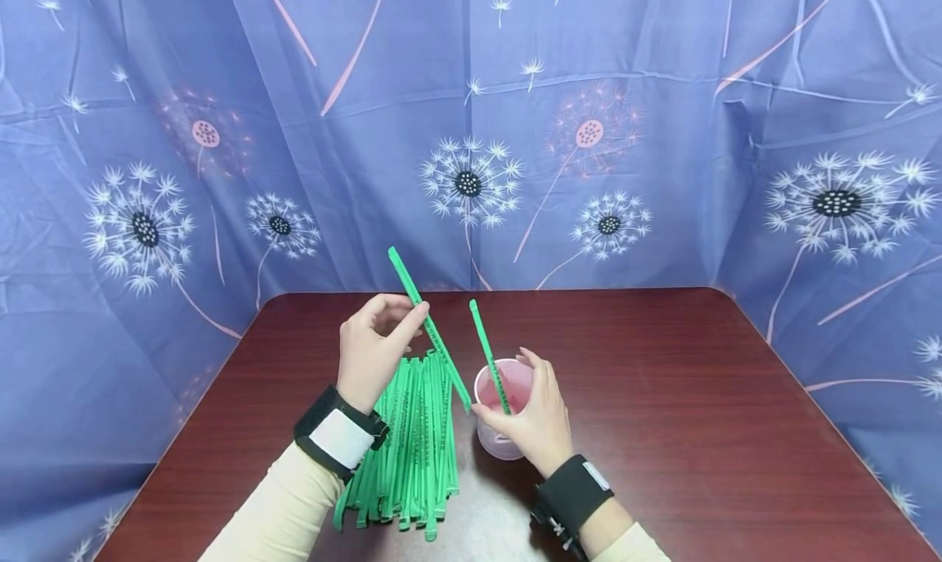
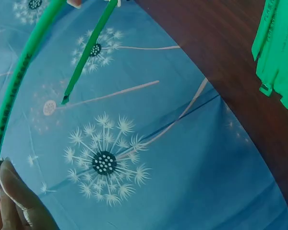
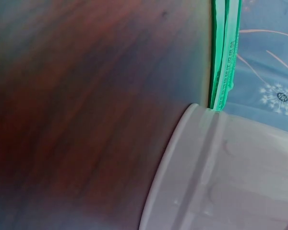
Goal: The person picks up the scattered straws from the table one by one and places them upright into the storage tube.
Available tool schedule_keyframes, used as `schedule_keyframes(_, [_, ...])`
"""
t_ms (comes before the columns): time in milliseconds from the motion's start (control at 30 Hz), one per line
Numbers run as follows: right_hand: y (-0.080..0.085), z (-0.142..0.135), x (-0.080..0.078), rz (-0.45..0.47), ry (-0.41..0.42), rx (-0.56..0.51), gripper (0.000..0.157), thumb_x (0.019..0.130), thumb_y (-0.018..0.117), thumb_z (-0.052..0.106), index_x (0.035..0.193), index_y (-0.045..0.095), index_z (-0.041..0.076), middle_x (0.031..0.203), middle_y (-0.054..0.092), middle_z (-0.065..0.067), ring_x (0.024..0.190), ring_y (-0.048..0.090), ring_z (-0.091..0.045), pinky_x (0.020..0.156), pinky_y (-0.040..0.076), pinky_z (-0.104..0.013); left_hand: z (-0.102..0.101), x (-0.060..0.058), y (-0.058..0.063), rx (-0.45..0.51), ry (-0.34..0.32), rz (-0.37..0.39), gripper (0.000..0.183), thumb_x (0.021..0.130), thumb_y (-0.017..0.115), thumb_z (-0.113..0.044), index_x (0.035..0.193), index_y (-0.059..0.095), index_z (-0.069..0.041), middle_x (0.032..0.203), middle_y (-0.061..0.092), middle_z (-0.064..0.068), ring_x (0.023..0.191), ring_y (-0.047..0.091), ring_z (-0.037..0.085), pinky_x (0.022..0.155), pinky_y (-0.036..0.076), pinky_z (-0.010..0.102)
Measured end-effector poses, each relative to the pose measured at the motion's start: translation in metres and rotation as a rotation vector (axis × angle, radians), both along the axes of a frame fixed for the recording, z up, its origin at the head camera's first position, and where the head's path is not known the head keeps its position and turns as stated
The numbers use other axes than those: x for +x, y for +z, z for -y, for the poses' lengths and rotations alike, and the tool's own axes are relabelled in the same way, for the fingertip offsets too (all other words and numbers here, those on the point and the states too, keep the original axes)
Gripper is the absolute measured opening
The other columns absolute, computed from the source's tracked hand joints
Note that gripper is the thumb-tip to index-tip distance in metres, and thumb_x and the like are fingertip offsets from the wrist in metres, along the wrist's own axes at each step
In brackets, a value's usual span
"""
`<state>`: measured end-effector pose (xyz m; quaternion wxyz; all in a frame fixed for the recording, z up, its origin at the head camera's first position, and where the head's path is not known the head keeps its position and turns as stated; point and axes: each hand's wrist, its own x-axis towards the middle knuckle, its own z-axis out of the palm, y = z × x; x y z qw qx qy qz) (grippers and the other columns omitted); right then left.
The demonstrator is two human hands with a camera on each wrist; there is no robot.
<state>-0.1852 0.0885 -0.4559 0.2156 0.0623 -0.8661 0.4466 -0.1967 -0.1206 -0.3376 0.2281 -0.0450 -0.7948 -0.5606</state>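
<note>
My left hand (image 1: 374, 351) pinches a long green wrapped straw (image 1: 441, 353) between thumb and fingers. Dark print runs along it, and it slants down so its lower end comes close to the cup's rim and my right thumb. In the left wrist view the same straw (image 2: 13, 91) rises from the fingertips. A pale pink translucent cup (image 1: 500, 445) stands on the table, and my right hand (image 1: 542, 423) grips it round the rim from the right. One green straw (image 1: 483, 337) leans inside the cup, its top well above the rim.
A pile of green wrapped straws (image 1: 412, 439) lies left of the cup, under my left wrist. The brown wooden table (image 1: 662, 398) has rounded far corners. Behind it hangs a blue curtain (image 1: 383, 177) with dandelion prints.
</note>
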Motion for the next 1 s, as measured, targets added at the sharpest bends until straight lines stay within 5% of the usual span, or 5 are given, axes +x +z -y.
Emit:
schedule_keyframes(300, [0.002,0.001,0.000,0.002,0.007,0.004,0.096,0.062,0.091,0.045,0.141,0.044,0.014,0.129,0.058,-0.002,0.107,0.061,-0.024,0.079,0.053,-0.049,-0.004,0.006,0.005,0.071,-0.002,-0.056,0.021,0.088,0.076,-0.029,0.095,0.070,-0.011,0.084,0.074,0.014,0.065,0.069,0.006,0.055,0.058,0.036])
schedule_keyframes(467, [0.002,0.001,0.001,0.015,0.010,0.003,0.095,0.063,0.090,0.046,0.141,0.044,0.015,0.130,0.057,-0.001,0.107,0.061,-0.022,0.078,0.053,-0.048,-0.008,0.005,0.001,0.031,-0.015,-0.070,0.019,0.088,0.076,-0.028,0.094,0.070,-0.011,0.080,0.074,0.010,0.063,0.068,0.006,0.055,0.058,0.035])
schedule_keyframes(700, [0.002,0.001,0.002,0.013,0.013,0.002,0.095,0.063,0.090,0.045,0.141,0.044,0.014,0.130,0.057,-0.002,0.112,0.061,-0.023,0.081,0.053,-0.050,-0.013,0.001,-0.024,-0.287,0.039,-0.117,0.015,0.088,0.076,-0.028,0.092,0.072,-0.014,0.083,0.076,0.000,0.073,0.070,0.013,0.064,0.053,0.030])
schedule_keyframes(833, [0.002,0.001,0.002,0.004,0.010,0.001,0.095,0.063,0.091,0.045,0.140,0.044,0.015,0.130,0.057,-0.002,0.113,0.060,-0.024,0.081,0.053,-0.050,-0.019,0.002,-0.033,-0.424,0.075,-0.076,0.018,0.086,0.077,-0.033,0.091,0.073,-0.016,0.085,0.077,0.000,0.078,0.072,0.016,0.061,0.054,0.035])
schedule_keyframes(1000, [0.000,0.000,0.001,0.000,0.009,0.000,0.095,0.063,0.090,0.045,0.140,0.045,0.014,0.129,0.057,-0.002,0.111,0.061,-0.023,0.080,0.053,-0.050,-0.026,0.004,-0.045,-0.568,0.052,-0.028,0.020,0.088,0.074,-0.038,0.088,0.072,-0.018,0.083,0.076,-0.002,0.075,0.071,0.016,0.052,0.049,0.027])
